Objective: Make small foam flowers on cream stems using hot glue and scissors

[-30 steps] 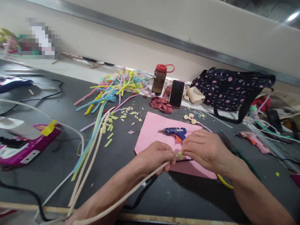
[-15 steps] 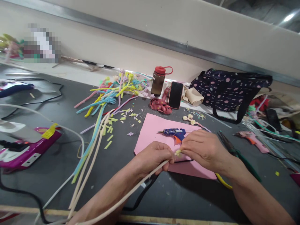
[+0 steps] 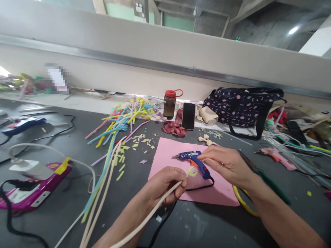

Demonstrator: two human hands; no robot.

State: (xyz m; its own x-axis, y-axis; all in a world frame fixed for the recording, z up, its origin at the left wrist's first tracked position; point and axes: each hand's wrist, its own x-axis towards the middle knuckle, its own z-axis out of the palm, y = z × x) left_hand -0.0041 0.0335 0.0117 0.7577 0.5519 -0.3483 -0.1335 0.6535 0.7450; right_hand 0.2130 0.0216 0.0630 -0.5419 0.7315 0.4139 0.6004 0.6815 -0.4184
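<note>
My left hand point(image 3: 165, 184) pinches a long cream chenille stem point(image 3: 152, 210), which runs back toward the near edge. At the stem's tip, just past my fingers, sits a small yellow and lilac bud point(image 3: 192, 171). A blue glue gun point(image 3: 190, 155) with an orange trigger lies on a pink sheet point(image 3: 162, 155), its nozzle pointing left. Over the gun's rear end is my right hand point(image 3: 224, 162), fingers stretched out and not wrapped round the handle; whether they touch it I cannot tell. Green-handled pliers point(image 3: 271, 186) lie partly behind my right wrist.
Loose chenille stems point(image 3: 108, 165) and a colourful pile point(image 3: 134, 110) lie left of the sheet, beside cut pieces point(image 3: 120, 167). Behind stand a bottle point(image 3: 169, 105), a phone point(image 3: 188, 116) and a dark bag point(image 3: 240, 106). A pink glue gun point(image 3: 278, 158) lies right, a purple power strip point(image 3: 49, 187) left.
My right hand has left the tip of the stem and moved slightly up and right to the blue glue gun. The bud is now uncovered. My head view has tilted up.
</note>
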